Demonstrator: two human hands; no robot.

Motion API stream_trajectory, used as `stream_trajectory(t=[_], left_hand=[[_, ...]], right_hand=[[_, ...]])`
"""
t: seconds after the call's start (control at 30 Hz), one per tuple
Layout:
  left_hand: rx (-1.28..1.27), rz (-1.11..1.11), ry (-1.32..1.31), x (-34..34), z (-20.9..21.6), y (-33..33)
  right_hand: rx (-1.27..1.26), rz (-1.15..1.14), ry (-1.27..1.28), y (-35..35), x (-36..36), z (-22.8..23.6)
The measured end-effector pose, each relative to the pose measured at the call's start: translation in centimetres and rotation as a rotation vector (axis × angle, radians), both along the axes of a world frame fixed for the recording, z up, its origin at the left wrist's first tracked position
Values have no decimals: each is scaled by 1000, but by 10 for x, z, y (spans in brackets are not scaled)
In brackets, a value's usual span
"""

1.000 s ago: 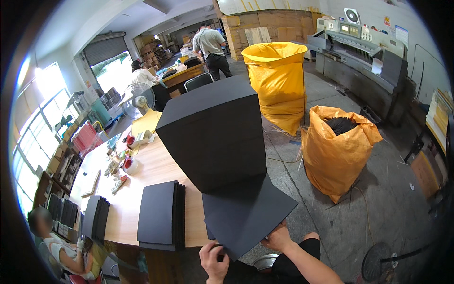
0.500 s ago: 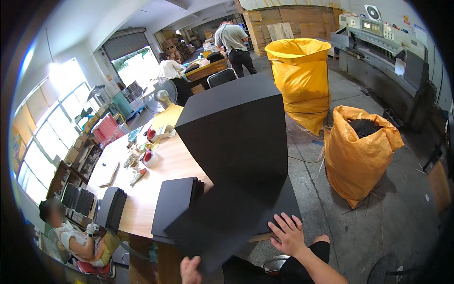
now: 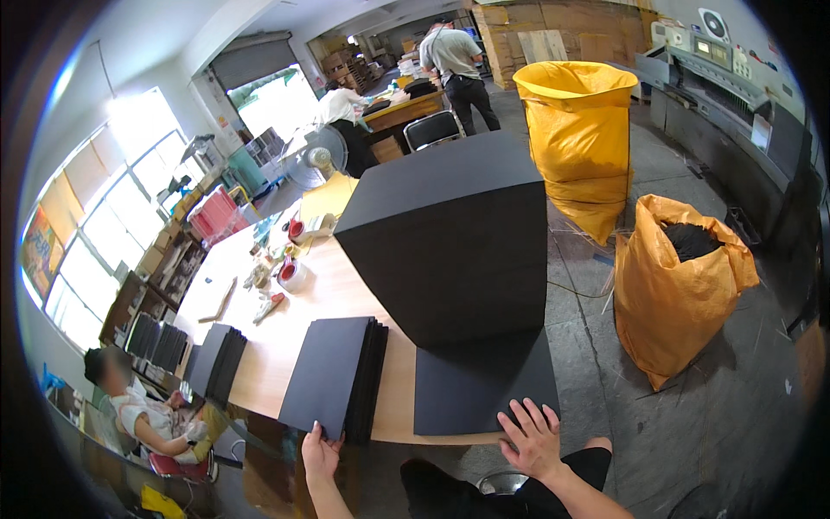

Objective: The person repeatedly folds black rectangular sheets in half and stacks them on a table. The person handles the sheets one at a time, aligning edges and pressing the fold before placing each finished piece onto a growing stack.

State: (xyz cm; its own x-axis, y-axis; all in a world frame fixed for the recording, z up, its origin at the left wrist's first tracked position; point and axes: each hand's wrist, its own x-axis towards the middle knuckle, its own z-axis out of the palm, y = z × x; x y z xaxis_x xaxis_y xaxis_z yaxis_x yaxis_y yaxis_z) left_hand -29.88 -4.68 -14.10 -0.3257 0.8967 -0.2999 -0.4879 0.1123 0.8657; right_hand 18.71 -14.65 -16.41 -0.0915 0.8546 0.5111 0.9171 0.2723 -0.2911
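Observation:
Several black sheets form a stack at the table's front edge. At its near edge my left hand grips the top black sheet, thumb above and the other fingers partly hidden. Further right, another black sheet lies flat on the wood. My right hand rests on this sheet's near right corner with fingers spread. Directly behind it rises a tall black block-like pile, higher than the smaller stack.
On the wooden table are a tape roll and another black stack. A seated person works at the left. Two yellow-orange sacks stand right of the table, a machine beyond. A fan stands behind.
The black sheet that was blurred between my hands now lies on the left stack. My left hand has moved up to that stack's edge. The whole view has shifted slightly.

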Motion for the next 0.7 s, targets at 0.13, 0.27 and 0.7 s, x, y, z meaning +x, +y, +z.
stream_trajectory(t=[0.13,0.27,0.7], left_hand=[[0,-131,-96,-3,8,-2],[-355,-207,769,-10,47,-23],[1019,-991,1164,302,25,54]], right_hand=[[-19,18,118,-4,1,1],[157,-12,497,-14,22,2],[-404,-322,420,-12,69,27]])
